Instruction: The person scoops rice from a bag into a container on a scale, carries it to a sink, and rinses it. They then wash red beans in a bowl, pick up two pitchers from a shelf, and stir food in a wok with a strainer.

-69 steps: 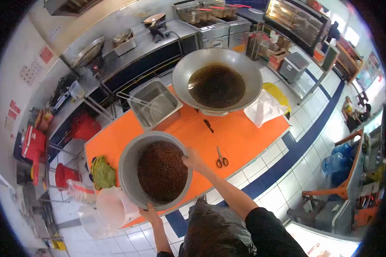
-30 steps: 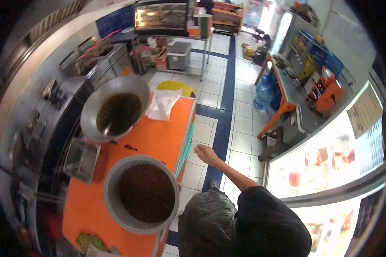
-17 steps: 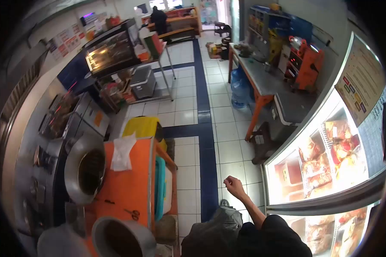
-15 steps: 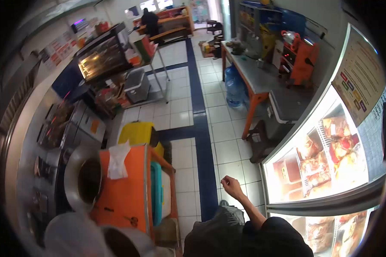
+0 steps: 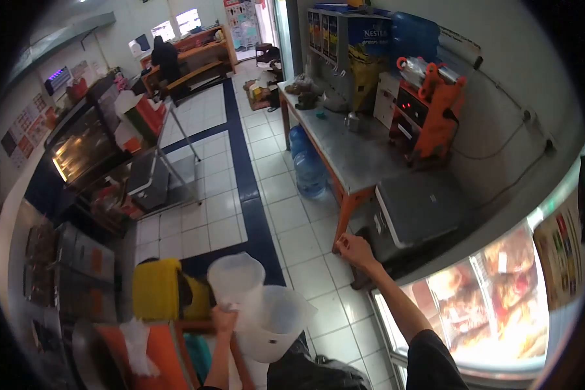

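Observation:
My left hand [image 5: 225, 320] grips two translucent white plastic jugs [image 5: 259, 305] and holds them up in front of me, above the tiled floor. One jug [image 5: 236, 277] sits further out, the other, larger one [image 5: 273, 325] is nearer to me. My right hand [image 5: 353, 249] is stretched forward with fingers curled and nothing visible in it, close to the edge of a dark grey box [image 5: 413, 211] beside the lit display freezer [image 5: 481, 299].
An orange table [image 5: 166, 354] with a white bag and a yellow bin [image 5: 155, 289] lie at lower left. A steel counter on orange legs [image 5: 344, 153] holds an orange machine [image 5: 432, 110], with water bottles [image 5: 309, 169] beneath. A person [image 5: 162, 58] stands far off.
The view has swung away from the orange table with the wok and the bowl toward the aisle. My left hand has come up holding the two jugs. My right hand reached forward.

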A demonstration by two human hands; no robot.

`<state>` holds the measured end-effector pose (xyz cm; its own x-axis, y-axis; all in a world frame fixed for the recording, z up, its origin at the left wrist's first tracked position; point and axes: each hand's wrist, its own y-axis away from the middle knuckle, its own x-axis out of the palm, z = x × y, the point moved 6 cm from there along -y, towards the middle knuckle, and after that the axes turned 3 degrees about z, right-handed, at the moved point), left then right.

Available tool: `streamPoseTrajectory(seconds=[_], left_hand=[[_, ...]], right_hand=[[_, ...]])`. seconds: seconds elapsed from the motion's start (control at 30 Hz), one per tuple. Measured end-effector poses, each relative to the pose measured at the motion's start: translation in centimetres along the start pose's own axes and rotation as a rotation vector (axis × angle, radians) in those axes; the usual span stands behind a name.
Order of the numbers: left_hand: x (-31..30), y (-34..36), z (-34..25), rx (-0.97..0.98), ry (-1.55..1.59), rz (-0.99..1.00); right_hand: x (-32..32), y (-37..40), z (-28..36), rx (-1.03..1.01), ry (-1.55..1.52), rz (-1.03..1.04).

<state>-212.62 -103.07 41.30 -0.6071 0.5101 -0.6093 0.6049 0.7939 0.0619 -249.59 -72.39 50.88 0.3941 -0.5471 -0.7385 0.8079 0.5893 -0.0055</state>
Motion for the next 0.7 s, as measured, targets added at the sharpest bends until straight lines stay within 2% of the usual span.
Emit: streamPoseTrajectory(seconds=[0.03,0.1,0.13,0.17,0.23,0.27,0.33,0.37,0.4,0.43,0.47,0.5,0.53,0.57,0.6,0.67,0.7], left_hand=[[4.8,-3.4,2.9,-0.261,-0.261,0.165],[14.1,-8.9,6.6,-0.371,-0.22,0.256],[18.0,-11.7,6.3,-0.292,-0.317,0.296],[21.4,-14.2,5.8,-0.223,-0.421,0.342],[27.5,-21.3,6.0,-0.256,-0.375,0.343],[30.7,-24.2,6.3,-0.284,-0.327,0.323],[37.2,-29.7,8.3,-0.252,-0.406,0.281],[40.4,-32.6,9.2,-0.116,-0.427,0.288],[44.1,-35.1,11.2,-0.13,-0.443,0.357],[47.1,-37.2,11.9,-0.052,-0.48,0.3],[49.1,-40.0,10.8,-0.216,-0.5,0.396],[52.2,-42.6,11.6,-0.158,-0.468,0.348],[55.2,-45.3,12.6,-0.234,-0.47,0.403],[57.1,-48.2,10.3,-0.265,-0.525,0.407],[60.1,-50.3,11.3,-0.134,-0.44,0.289],[64.5,-54.5,9.9,-0.104,-0.326,0.303],[66.8,-55.6,10.3,-0.047,-0.273,0.234]], right_hand=[[-0.3,-4.2,-1.6,0.055,0.086,0.024],[-0.8,-12.6,-5.3,0.024,0.18,-0.056],[-0.9,-17.0,-7.2,-0.011,0.255,-0.123],[-0.4,-21.0,-9.2,-0.005,0.262,-0.105],[0.4,-26.9,-13.8,0.097,0.443,-0.255],[1.7,-29.8,-15.7,0.113,0.45,-0.202],[4.5,-32.8,-19.4,0.227,0.654,-0.177],[5.4,-34.0,-20.2,0.269,0.657,-0.117],[5.3,-35.0,-19.8,0.28,0.633,-0.133],[5.1,-35.6,-19.5,0.284,0.619,-0.146],[5.3,-36.2,-19.6,0.308,0.643,-0.086],[5.3,-36.6,-19.5,0.309,0.62,-0.082],[5.4,-36.8,-19.7,0.32,0.599,-0.086],[5.5,-37.0,-19.9,0.351,0.629,-0.046],[5.6,-37.3,-20.0,0.324,0.618,-0.049],[5.8,-37.6,-20.7,0.312,0.614,-0.026],[5.8,-37.6,-21.0,0.309,0.597,-0.026]])
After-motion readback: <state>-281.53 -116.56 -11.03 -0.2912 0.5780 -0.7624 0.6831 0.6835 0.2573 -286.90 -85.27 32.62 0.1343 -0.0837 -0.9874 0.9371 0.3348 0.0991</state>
